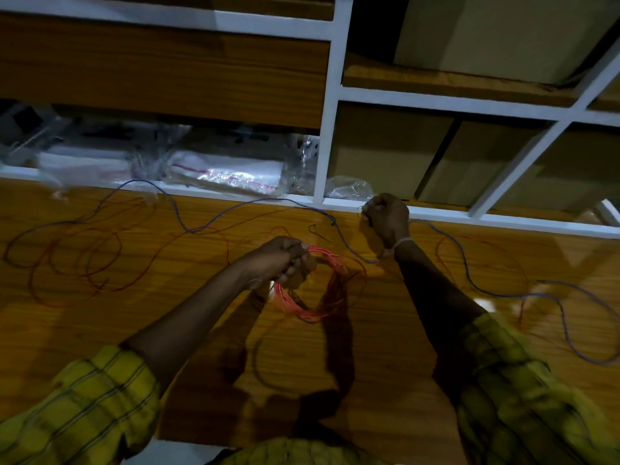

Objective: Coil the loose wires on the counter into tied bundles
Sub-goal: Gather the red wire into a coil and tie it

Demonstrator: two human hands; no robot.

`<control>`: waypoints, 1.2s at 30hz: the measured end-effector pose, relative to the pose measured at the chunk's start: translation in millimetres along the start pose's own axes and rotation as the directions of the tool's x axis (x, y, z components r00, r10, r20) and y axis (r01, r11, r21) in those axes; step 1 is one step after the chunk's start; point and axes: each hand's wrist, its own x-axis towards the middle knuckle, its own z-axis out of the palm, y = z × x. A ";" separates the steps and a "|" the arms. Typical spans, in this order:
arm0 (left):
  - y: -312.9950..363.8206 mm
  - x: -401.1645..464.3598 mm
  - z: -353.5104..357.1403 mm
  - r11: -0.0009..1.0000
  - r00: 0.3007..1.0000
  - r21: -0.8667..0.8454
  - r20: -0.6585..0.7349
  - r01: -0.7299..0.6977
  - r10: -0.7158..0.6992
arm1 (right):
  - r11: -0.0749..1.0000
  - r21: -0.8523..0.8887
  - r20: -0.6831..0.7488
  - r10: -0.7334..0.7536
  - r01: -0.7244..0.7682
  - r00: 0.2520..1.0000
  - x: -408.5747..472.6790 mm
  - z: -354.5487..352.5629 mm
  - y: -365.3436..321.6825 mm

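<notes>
Wooden worktop [167, 330] sat under white-framed shelves [330, 105] holding plastic bags [231, 174] and cardboard boxes [385, 146]; dim light. Left hand [278, 261] gripped a red wire coil [315, 286] by its upper-left edge, fingers curled round the strands, coil just above the worktop centre; right hand [385, 218] was fisted near the shelf edge, contents unclear. Loose red wire [100, 250] and purple wire [208, 223] sprawled across the worktop.

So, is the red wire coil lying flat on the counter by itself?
No, the left hand grips the red wire coil at its top and holds it, while the right hand is closed further back.
</notes>
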 end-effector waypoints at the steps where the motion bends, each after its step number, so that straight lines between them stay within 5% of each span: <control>1: 3.9 0.6 2.8 1.000 1.000 0.012 -0.001 -0.006 0.006 | 0.998 0.062 0.032 -0.022 0.020 0.999 -9.1 -9.7 -11.9; 11: 33.5 10.2 24.6 0.998 0.998 0.041 0.038 -0.048 0.046 | 0.917 0.398 0.215 -0.050 -0.041 0.975 -58.2 -65.2 -61.8; 21: 44.2 10.4 24.4 0.993 0.995 0.080 0.056 -0.083 0.079 | 0.970 0.203 0.192 -0.171 0.131 0.966 -81.7 -93.0 -70.6; 29: 46.5 14.3 21.1 0.986 0.993 0.124 0.063 -0.108 0.101 | 0.924 0.382 0.207 -0.072 -0.012 0.976 -93.7 -87.6 -71.7; 36: 47.6 20.7 20.7 0.987 0.993 0.119 0.058 -0.105 0.098 | 0.909 0.403 0.183 -0.193 0.105 0.964 -101.9 -87.7 -65.1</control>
